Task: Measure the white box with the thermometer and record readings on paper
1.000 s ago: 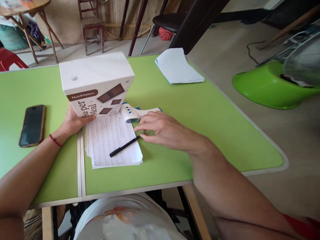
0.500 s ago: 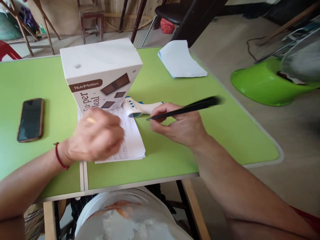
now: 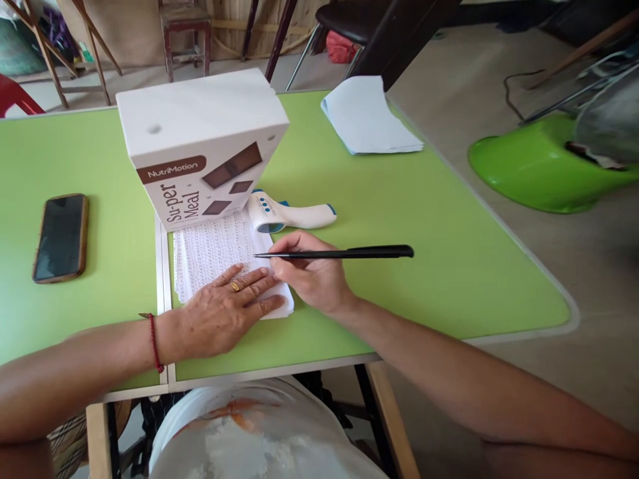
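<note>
My left hand (image 3: 224, 313) lies flat with fingers stretched over the lower part of a stack of paper (image 3: 214, 246) covered in rows of small writing. A black pen (image 3: 359, 253) is pinched in my right hand (image 3: 314, 273), its tip pointing left, over or on the right side of the sheet; contact I cannot tell. My right fingers are close to the left fingertips. Just above them a white and blue handheld infrared thermometer (image 3: 294, 214) rests partly on the paper. A white box (image 3: 200, 126) marked NutriMotion stands at the paper's top edge.
A phone (image 3: 60, 236) lies at the left of the green table (image 3: 424, 266). Folded white sheets (image 3: 367, 120) rest near the far edge. Beyond the right edge a bright green plastic stool or chair (image 3: 529, 166) is on the floor. A wooden chair (image 3: 186, 26) stands behind the table.
My left hand has come down from a loose fist above the paper and spread out flat on it. My right hand moved left and down with the pen, uncovering the thermometer's handle.
</note>
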